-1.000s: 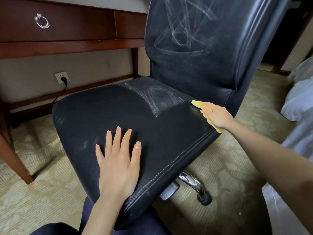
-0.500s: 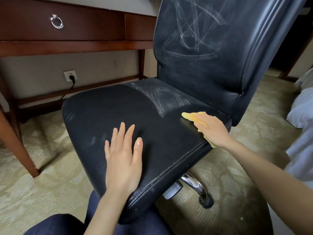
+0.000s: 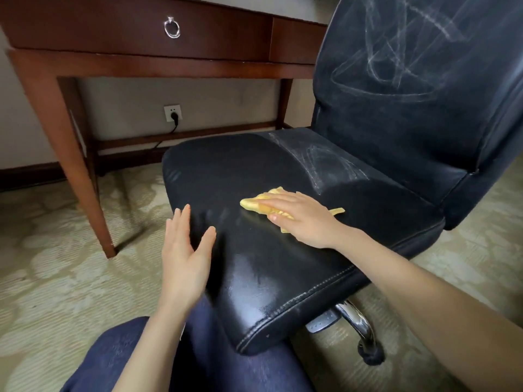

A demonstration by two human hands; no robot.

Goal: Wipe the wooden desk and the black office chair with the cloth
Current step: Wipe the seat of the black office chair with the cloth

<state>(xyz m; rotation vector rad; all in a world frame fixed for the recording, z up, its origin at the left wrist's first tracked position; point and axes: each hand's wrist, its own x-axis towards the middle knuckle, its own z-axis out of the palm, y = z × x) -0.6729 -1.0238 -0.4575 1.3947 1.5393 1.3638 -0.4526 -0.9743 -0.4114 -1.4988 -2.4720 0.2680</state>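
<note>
Patterned carpet (image 3: 56, 250) underfoot, seat of black office chair (image 3: 254, 171) centre frame. Yellow cloth (image 3: 252, 205) flat on seat's middle, pressed under right hand (image 3: 300, 219), fingers straight, not curled. Left hand (image 3: 184, 250) released, fingers extended, at seat's left edge; contact unclear. White smears on seat rear and backrest (image 3: 396, 66). Behind, wooden desk (image 3: 141, 63): drawer (image 3: 127, 26) closed, contents hidden, ring pull (image 3: 171, 28) on front.

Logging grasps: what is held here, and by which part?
Nothing gripped: the right hand presses flat on the yellow cloth's middle, on the chair seat; the left hand is empty.
</note>
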